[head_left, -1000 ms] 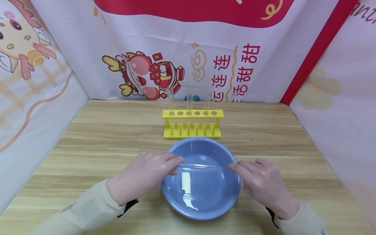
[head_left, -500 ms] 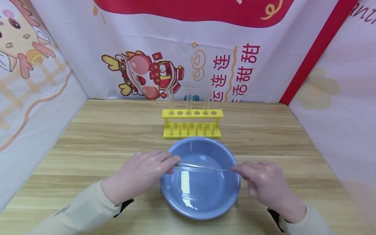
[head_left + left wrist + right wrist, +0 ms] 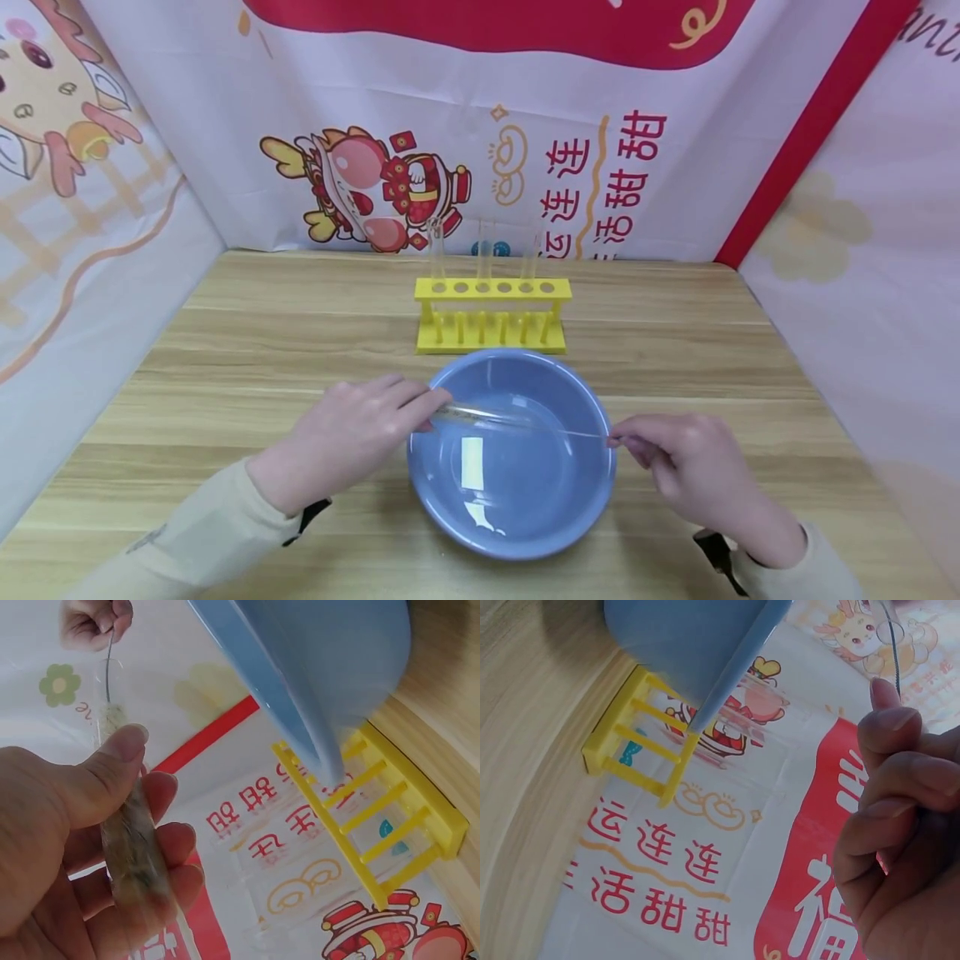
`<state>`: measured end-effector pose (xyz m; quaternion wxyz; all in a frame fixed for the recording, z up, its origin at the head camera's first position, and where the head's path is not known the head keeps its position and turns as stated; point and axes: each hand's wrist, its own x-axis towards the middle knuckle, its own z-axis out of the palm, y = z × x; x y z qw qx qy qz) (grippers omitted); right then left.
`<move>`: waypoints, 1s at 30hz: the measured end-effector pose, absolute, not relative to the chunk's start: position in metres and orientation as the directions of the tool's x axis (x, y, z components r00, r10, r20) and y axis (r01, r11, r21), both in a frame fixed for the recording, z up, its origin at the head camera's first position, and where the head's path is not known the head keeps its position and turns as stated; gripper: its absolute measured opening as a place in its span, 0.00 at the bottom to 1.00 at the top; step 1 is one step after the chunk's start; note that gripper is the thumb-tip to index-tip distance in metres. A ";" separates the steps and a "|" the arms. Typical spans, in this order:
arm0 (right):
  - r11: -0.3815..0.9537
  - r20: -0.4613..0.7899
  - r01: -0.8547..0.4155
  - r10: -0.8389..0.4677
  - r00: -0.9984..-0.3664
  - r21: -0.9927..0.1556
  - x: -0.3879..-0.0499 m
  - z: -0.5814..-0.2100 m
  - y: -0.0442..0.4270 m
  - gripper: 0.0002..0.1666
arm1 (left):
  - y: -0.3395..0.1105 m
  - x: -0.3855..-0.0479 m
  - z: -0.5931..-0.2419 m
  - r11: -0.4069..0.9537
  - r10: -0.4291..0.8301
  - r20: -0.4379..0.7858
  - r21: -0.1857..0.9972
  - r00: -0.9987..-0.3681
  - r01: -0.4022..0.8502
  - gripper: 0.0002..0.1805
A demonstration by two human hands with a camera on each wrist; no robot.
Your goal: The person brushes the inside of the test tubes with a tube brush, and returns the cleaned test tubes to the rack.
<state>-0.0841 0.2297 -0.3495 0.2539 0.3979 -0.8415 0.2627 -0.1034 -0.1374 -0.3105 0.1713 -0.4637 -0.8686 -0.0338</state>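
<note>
My left hand [image 3: 348, 442] holds a clear glass test tube [image 3: 483, 414], its fingers and thumb curled round it. The tube lies nearly level above the blue basin [image 3: 517, 521], its mouth towards my right hand [image 3: 697, 471]. Inside it, in the left wrist view, are the pale bristles of a test tube brush [image 3: 112, 718]. The thin wire handle [image 3: 581, 434] comes out of the mouth, and my right thumb and fingers pinch its end near the basin's right rim. In the right wrist view, the wire [image 3: 894, 656] looks twisted.
A yellow test tube rack [image 3: 491, 290] stands just behind the basin, with several holes and three upright clear test tubes [image 3: 483, 250]. Wooden tabletop [image 3: 262, 333] surrounds them. Printed cloth walls [image 3: 600, 83] rise at the back and both sides.
My right hand has drawn to the right, and more of the wire shows outside the tube. My left hand has shifted slightly left with the tube, which now slants a little down towards the right.
</note>
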 end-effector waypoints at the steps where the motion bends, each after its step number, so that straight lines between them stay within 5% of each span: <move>1: 0.544 0.628 -0.799 -0.534 -0.566 -0.257 -0.084 -0.349 0.231 0.20 | -0.139 -0.104 -0.311 0.568 0.794 0.329 -0.101 -0.511 0.817 0.25; 14: 0.517 0.514 -0.746 -0.543 -0.664 -0.420 -0.078 -0.346 0.245 0.23 | -0.147 -0.105 -0.313 0.566 0.787 0.361 -0.098 -0.501 0.819 0.24; 30: 0.496 0.481 -0.724 -0.542 -0.689 -0.480 -0.072 -0.345 0.256 0.25 | -0.152 -0.103 -0.313 0.575 0.777 0.361 -0.071 -0.516 0.815 0.28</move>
